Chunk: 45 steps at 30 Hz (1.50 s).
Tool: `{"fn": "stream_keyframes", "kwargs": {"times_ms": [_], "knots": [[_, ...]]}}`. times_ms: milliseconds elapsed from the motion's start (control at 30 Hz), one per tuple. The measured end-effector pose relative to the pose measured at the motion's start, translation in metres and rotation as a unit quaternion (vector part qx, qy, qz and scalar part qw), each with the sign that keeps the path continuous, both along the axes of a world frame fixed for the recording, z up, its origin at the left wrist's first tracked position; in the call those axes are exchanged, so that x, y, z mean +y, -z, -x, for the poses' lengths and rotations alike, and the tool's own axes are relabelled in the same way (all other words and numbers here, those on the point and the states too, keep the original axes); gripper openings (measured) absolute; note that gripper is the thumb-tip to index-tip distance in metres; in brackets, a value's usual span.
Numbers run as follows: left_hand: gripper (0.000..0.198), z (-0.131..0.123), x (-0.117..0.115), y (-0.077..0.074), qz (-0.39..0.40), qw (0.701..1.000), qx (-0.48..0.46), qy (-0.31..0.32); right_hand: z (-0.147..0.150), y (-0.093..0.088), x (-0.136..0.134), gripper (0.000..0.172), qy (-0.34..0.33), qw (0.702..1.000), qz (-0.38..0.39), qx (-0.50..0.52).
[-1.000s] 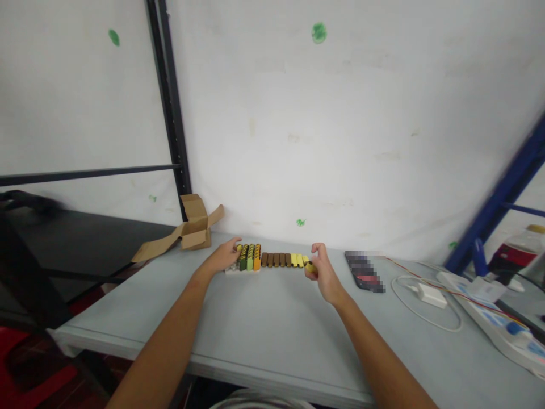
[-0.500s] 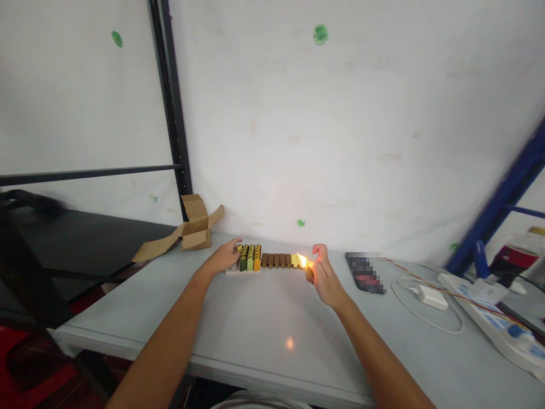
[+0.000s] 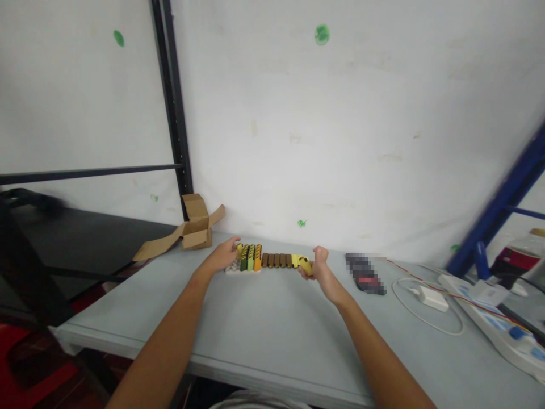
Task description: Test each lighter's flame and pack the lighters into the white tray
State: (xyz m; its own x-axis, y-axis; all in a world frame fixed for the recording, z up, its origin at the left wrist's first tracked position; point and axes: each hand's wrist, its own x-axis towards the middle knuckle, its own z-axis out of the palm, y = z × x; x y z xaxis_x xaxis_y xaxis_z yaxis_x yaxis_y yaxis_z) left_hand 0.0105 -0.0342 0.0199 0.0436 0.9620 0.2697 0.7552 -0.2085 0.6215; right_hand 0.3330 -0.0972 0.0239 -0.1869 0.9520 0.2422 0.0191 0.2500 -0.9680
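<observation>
The left hand (image 3: 224, 257) lies flat and loose on the left end of a row of lighters (image 3: 268, 260), small upright sticks coloured green, orange, brown and yellow, on the grey table (image 3: 264, 324) by the wall. The right hand (image 3: 320, 268) pinches a yellow lighter (image 3: 305, 264) at the row's right end.

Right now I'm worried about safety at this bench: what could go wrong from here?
The right hand holds a yellow lighter against the end of the row of lighters; a spark there might catch the neighbours. The left hand rests on the row's other end, so a nudge could scatter it. The torn cardboard box nearby would probably burn.
</observation>
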Motion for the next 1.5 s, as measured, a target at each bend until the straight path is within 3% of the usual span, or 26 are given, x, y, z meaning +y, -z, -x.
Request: {"fn": "stream_keyframes", "kwargs": {"times_ms": [133,300,400,467,633,767,933,1100,1233,1367,1500], "knots": [[0.055,0.001,-0.001,-0.005,-0.003,1.000,-0.019,-0.013,0.001,0.009,0.006,0.042,-0.023,0.999,0.038,-0.002],[0.046,-0.009,-0.008,-0.021,-0.081,0.995,-0.032,-0.043,0.003,0.012,-0.001,0.036,-0.018,0.997,-0.060,-0.041],[0.036,-0.018,-0.018,-0.032,-0.151,0.987,-0.058,-0.025,0.012,0.013,-0.005,0.025,-0.039,0.989,-0.129,-0.060],[0.033,-0.027,-0.027,-0.039,-0.182,0.981,-0.068,0.025,0.019,0.013,-0.008,0.020,-0.047,0.984,-0.157,-0.067],[0.038,-0.063,-0.054,-0.052,-0.176,0.951,-0.048,0.250,0.032,0.011,-0.016,0.016,-0.070,0.972,-0.212,-0.079],[0.027,-0.084,-0.066,-0.054,-0.093,0.945,-0.020,0.311,0.038,0.012,-0.020,0.015,-0.096,0.968,-0.219,-0.070],[0.032,-0.082,-0.066,-0.050,-0.050,0.953,-0.089,0.284,0.054,0.011,-0.022,0.018,-0.104,0.978,-0.178,-0.018],[0.038,-0.085,-0.064,-0.044,0.018,0.915,-0.253,0.315,0.073,0.014,-0.020,0.020,-0.101,0.978,-0.183,0.001],[0.039,-0.088,-0.062,-0.047,0.037,0.911,-0.275,0.306,0.074,0.016,-0.025,0.026,-0.116,0.980,-0.163,0.007],[0.037,-0.065,-0.051,-0.052,-0.058,0.940,-0.269,0.202,0.058,0.011,-0.023,0.045,-0.059,0.983,-0.171,-0.041],[0.039,-0.019,-0.032,-0.048,-0.177,0.961,-0.211,0.022,0.019,0.008,0.000,0.026,0.053,0.984,-0.154,-0.074]]}}
